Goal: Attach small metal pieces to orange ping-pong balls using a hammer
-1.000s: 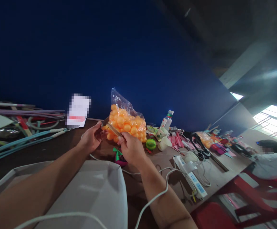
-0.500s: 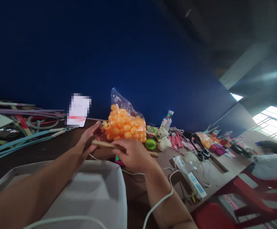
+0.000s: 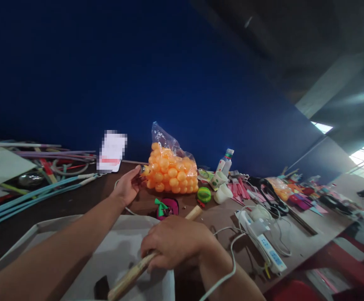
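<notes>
My right hand [image 3: 177, 242] is closed around a wooden stick [image 3: 134, 274], over the right side of a white bin [image 3: 166, 284]. One end of the stick slants down into the bin, beside a dark block [image 3: 102, 288]; whether they are joined I cannot tell. My left hand [image 3: 127, 188] reaches past the bin, its fingers closed on a small round yellow-and-dark shiny thing [image 3: 144, 170]. That thing is right against a clear bag of orange balls [image 3: 172, 173]. Between the hands lies a small purple item with a green bow [image 3: 167, 208].
A phone [image 3: 111, 152] leans against the blue wall, near pale blue rods [image 3: 44, 196] at left. Rightward are a green striped ball [image 3: 204, 195], a white cup [image 3: 222, 194], a bottle [image 3: 225, 162] and a power strip [image 3: 271, 253]. A white cable [image 3: 233, 259] crosses my right forearm.
My right hand has drawn the stick down and toward me, over the bin, away from my left hand. My left hand stays by the bag. The view has shifted slightly.
</notes>
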Demonstrator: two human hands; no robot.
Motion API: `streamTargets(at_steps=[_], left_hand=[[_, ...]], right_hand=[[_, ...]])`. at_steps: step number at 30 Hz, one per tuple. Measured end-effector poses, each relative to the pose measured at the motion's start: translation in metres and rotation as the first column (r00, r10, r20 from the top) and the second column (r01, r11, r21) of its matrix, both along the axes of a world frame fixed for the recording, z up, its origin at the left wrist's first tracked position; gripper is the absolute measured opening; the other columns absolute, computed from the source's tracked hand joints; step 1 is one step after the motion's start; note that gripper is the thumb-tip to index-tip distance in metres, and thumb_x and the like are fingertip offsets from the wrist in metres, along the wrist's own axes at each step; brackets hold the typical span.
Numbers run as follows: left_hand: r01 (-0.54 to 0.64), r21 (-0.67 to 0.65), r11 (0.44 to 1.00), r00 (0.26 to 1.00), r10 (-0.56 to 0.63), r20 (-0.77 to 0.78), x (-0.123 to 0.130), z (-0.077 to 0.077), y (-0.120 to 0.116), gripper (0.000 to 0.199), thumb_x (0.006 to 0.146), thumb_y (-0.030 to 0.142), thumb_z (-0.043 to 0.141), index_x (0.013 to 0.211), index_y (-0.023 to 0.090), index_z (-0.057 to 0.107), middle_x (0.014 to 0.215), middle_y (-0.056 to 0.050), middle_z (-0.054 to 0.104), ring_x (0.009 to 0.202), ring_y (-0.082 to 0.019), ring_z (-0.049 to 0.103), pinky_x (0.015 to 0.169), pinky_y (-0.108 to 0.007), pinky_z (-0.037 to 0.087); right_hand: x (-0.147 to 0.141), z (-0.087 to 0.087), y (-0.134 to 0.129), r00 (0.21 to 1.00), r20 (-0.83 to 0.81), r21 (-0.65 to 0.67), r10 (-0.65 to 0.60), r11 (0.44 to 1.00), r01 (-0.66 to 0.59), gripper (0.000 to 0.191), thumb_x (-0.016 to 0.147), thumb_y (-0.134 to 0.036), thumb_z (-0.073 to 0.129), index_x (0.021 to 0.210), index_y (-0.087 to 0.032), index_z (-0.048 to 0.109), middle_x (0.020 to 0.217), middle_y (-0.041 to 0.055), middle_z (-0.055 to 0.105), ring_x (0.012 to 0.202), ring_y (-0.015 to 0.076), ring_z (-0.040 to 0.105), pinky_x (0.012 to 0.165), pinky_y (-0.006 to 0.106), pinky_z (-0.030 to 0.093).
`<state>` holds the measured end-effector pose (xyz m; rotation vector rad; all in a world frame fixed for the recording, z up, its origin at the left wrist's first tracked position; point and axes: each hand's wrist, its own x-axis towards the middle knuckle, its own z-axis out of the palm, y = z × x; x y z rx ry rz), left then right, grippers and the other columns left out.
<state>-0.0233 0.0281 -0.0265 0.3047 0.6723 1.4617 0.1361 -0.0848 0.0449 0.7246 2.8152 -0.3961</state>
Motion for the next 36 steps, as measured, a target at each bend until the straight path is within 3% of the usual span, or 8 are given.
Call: streamTargets(at_steps=[5,10,13,19,26,31,36], left_hand=[[0.026,0.012,1.000,1.000,-0.026,-0.005,0.001,-0.002,0.000,0.003,0.080,0.015,0.063,0.078,0.013,0.065,0.066,-0.003,0.067,0.049,-0.011,0.061,0.048,-0.023,0.053],[0.044,0.016,0.999,0.999,-0.044,0.008,0.001,-0.003,-0.001,0.004,0.082,0.014,0.061,0.080,0.012,0.064,0.066,-0.003,0.067,0.049,-0.012,0.062,0.047,-0.022,0.053],[0.036,0.007,0.999,0.999,-0.036,-0.003,0.001,-0.002,-0.001,0.005,0.083,0.013,0.059,0.081,0.012,0.063,0.066,-0.003,0.067,0.049,-0.012,0.062,0.046,-0.022,0.053],[0.034,0.002,0.999,0.999,-0.034,-0.020,0.001,-0.004,0.001,0.007,0.085,0.014,0.057,0.082,0.011,0.063,0.064,-0.003,0.065,0.048,-0.012,0.061,0.046,-0.022,0.052],[0.041,0.016,0.999,0.999,-0.040,-0.035,0.001,-0.008,0.003,0.005,0.083,0.015,0.060,0.082,0.011,0.063,0.064,-0.003,0.065,0.048,-0.012,0.061,0.046,-0.022,0.053],[0.039,0.012,0.999,0.998,-0.038,-0.057,0.002,-0.008,0.002,0.004,0.082,0.014,0.062,0.082,0.011,0.064,0.066,-0.004,0.066,0.049,-0.012,0.062,0.046,-0.022,0.053],[0.039,0.016,0.999,0.997,-0.038,-0.065,0.002,-0.011,0.003,0.004,0.082,0.014,0.061,0.082,0.011,0.064,0.065,-0.004,0.066,0.049,-0.012,0.062,0.046,-0.022,0.053]], right_hand=[[0.007,0.012,0.007,0.977,-0.105,0.164,-0.184,0.966,0.199,0.018,0.086,-0.035,0.058,0.088,-0.025,0.073,0.085,0.0003,0.072,0.077,0.0154,0.063,0.060,0.024,0.036],[0.017,0.017,0.025,0.847,-0.206,0.299,-0.491,0.792,0.532,0.025,0.090,-0.034,0.050,0.086,-0.023,0.073,0.086,0.0029,0.072,0.079,0.0167,0.064,0.064,0.026,0.037],[0.020,0.010,0.037,0.781,-0.132,0.341,-0.611,0.711,0.615,0.027,0.089,-0.033,0.049,0.084,-0.023,0.074,0.084,0.0050,0.073,0.078,0.0191,0.064,0.064,0.027,0.038],[0.017,-0.011,0.049,0.818,-0.007,0.365,-0.575,0.760,0.538,0.027,0.082,-0.021,0.049,0.087,-0.023,0.075,0.086,0.0077,0.074,0.084,0.0245,0.067,0.067,0.030,0.043],[0.012,-0.024,0.051,0.818,0.068,0.403,-0.571,0.766,0.501,0.025,0.078,-0.018,0.050,0.087,-0.019,0.074,0.083,0.0115,0.073,0.081,0.0266,0.069,0.065,0.032,0.047],[0.011,-0.026,0.049,0.842,0.110,0.407,-0.528,0.797,0.447,0.024,0.077,-0.018,0.051,0.086,-0.017,0.073,0.083,0.0121,0.073,0.080,0.0270,0.070,0.064,0.032,0.049],[0.010,-0.023,0.049,0.831,0.112,0.392,-0.546,0.792,0.468,0.025,0.079,-0.018,0.049,0.088,-0.018,0.073,0.085,0.0126,0.073,0.082,0.0260,0.070,0.066,0.032,0.049]])
